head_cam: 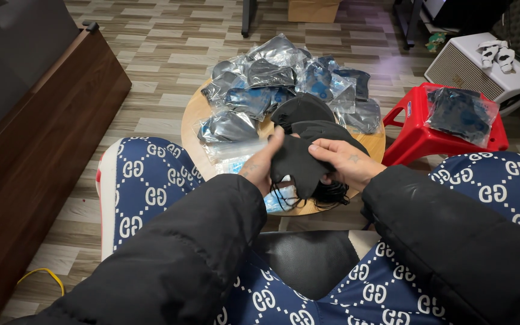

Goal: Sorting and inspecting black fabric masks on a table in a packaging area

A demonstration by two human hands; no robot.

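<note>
Both hands hold a black cloth face mask [297, 164] above the near edge of a small round wooden table [191, 122]. My left hand [262, 164] pinches its left side and my right hand [345, 161] grips its right side, with black ear loops [331, 194] dangling below. Two more black masks [306, 114] lie on the table just behind. Several masks sealed in clear plastic bags [275, 84] are heaped over the far half of the table. An empty clear bag [231, 153] lies left of my left hand.
A red plastic stool [415, 139] at the right carries a clear bag of dark masks [460, 112]. Behind it sits a white box-shaped appliance [475, 66]. A dark wooden cabinet [37, 126] runs along the left. My knees in blue patterned trousers flank the table.
</note>
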